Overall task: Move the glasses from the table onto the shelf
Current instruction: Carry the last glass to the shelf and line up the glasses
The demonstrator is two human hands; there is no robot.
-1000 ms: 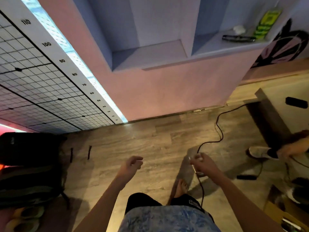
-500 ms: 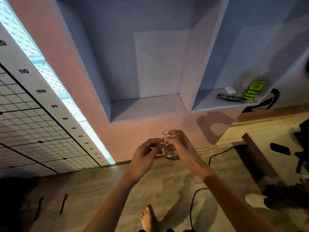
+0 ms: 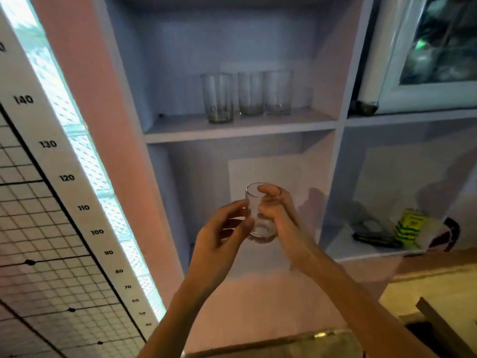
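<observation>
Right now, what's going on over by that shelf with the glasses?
A person is holding a small clear glass upright in front of the shelf unit, the right hand wrapped round it and the left hand touching its side. Three taller glasses already stand in a row on the upper shelf. The held glass is level with the open compartment below that shelf and has not been set down yet.

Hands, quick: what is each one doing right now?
Left hand: closed on the small glass, fingers at its left side.
Right hand: closed on the same glass, fingers wrapped over its rim.
</observation>
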